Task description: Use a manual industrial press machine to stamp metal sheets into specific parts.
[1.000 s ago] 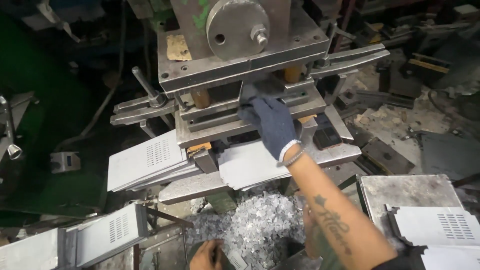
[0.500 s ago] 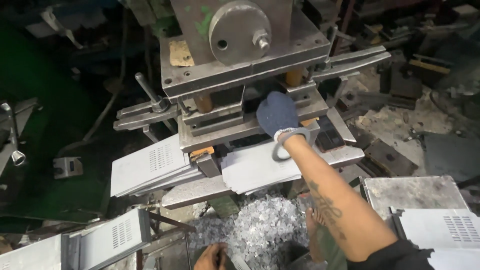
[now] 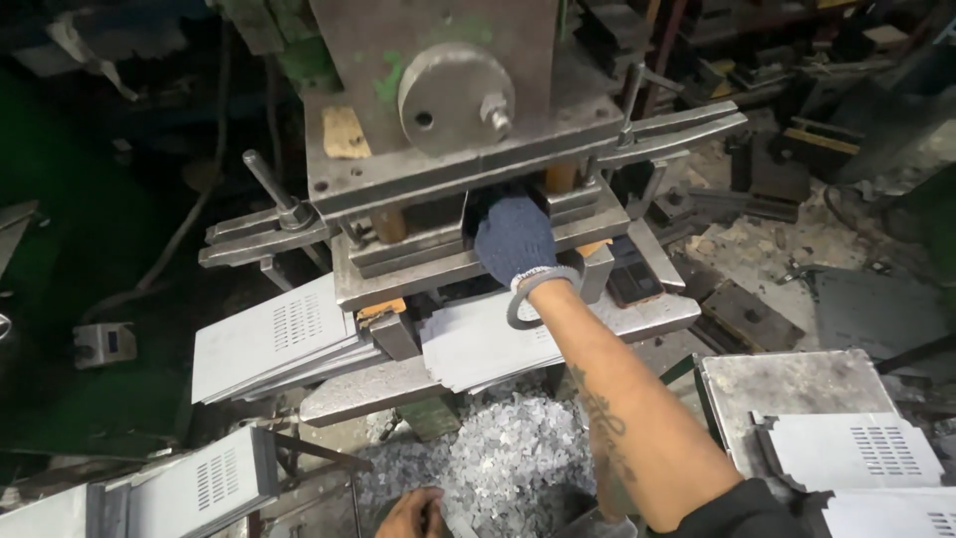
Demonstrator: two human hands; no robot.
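My right hand, in a blue knit glove with a grey cuff, reaches forward into the gap of a heavy steel press. Its fingers are hidden between the upper and lower die blocks. Just below my wrist lies a stack of flat white sheet-metal blanks on the press bed. My left hand is bare and only partly visible at the bottom edge, beside a pile of shiny metal scrap; its fingers curl, and what they hold is unclear.
A stack of vented white panels rests left of the die. Another vented panel sits at the lower left. More vented panels lie on a grey metal tray at right. A lever sticks up left of the press.
My right hand has pushed further forward, from the front of the die blocks into the gap, so its fingers are now hidden. My left hand stays low by the scrap.
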